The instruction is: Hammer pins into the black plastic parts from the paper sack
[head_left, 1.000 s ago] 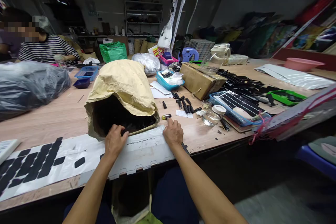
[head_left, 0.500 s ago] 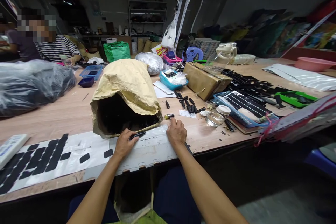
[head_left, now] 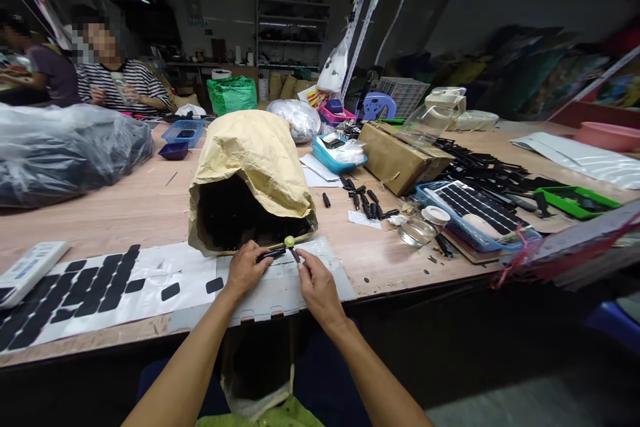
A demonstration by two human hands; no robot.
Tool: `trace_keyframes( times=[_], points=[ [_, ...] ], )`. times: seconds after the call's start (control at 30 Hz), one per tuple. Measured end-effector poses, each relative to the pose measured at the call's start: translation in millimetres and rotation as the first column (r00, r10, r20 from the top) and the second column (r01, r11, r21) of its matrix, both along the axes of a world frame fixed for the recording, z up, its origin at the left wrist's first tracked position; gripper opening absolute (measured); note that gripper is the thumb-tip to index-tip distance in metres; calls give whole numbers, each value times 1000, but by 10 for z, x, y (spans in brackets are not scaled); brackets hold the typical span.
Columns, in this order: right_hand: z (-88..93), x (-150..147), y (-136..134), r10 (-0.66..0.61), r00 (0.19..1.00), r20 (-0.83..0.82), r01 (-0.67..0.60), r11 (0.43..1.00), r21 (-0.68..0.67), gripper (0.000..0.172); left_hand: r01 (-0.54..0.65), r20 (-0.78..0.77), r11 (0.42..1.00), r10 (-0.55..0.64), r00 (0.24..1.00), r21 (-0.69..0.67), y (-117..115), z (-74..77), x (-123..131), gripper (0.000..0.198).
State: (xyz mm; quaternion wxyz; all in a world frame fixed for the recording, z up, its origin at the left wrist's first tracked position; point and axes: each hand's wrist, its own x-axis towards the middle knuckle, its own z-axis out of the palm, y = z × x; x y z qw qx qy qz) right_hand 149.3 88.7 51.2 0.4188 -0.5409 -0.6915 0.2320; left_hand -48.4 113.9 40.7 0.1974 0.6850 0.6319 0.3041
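My left hand (head_left: 245, 270) is closed on a slim black piece (head_left: 273, 253) at the mouth of a yellowish paper sack (head_left: 255, 147). The sack lies on its side, its opening facing me; its dark inside is hard to make out. Just to the right, my right hand (head_left: 320, 287) grips the dark handle of a small mallet (head_left: 289, 241), whose round yellow-green face shows. The mallet head is close to the tip of the black piece; I cannot tell whether they touch. Below both hands is a grey-white board (head_left: 270, 297) at the table edge.
To the left lies a white sheet with black rounded pads (head_left: 93, 283), beside a white box (head_left: 35, 270). Black handle-like parts (head_left: 367, 203), a glass jar (head_left: 417, 230), a blue basket (head_left: 450, 227) and a carton (head_left: 400, 160) stand right. A co-worker in stripes (head_left: 130, 83) sits across.
My right hand has turned and brought the mallet left, close to the black piece in my left hand. The left hand keeps its hold. The view has shifted slightly left.
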Motion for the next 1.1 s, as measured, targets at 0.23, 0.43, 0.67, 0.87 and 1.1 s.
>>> trace_keyframes(
  times=[0.23, 0.43, 0.67, 0.87, 1.1],
  points=[
    [-82, -157, -35, 46, 996, 81, -47, 999, 2, 38, 12, -11, 1000, -12, 1000, 8, -5, 1, 11, 22],
    [-19, -217, -77, 76, 996, 52, -77, 997, 10, 37, 9, 5, 1000, -9, 1000, 18, -10, 14, 22, 18],
    [-10, -282, -109, 119, 992, 48, -116, 992, -44, 38, 3, 9, 1000, -3, 1000, -2, 1, 3, 22, 13],
    [84, 109, 60, -195, 979, 53, 194, 981, 18, 39, -33, 3, 999, 33, 999, -32, -2, 16, 37, 19],
    [29, 516, 606, -463, 751, 471, 592, 788, -169, 43, -33, -18, 998, 32, 999, -52, -15, 60, 47, 16]
  ],
)
